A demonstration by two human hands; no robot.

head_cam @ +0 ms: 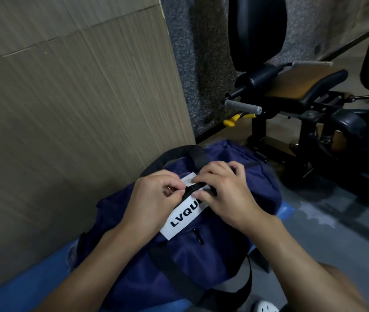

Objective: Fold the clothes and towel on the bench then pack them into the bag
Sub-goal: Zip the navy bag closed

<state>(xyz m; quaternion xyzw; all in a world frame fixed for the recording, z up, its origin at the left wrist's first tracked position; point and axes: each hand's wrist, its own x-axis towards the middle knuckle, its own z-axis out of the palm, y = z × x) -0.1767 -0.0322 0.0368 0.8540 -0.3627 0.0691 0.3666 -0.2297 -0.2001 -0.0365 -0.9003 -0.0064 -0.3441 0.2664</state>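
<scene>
The navy bag (201, 255) is shown lying lengthwise on the blue counter (32, 287), its black strip (198, 188) (zip or strap cannot be told) stretched crosswise between two grips, pinched by the left hand (154, 199) and clasped by the curled right hand (226, 194).

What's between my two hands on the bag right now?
Head view: a black strip spans from left hand to right hand, both pinching it, with a white tag just behind it.
</scene>
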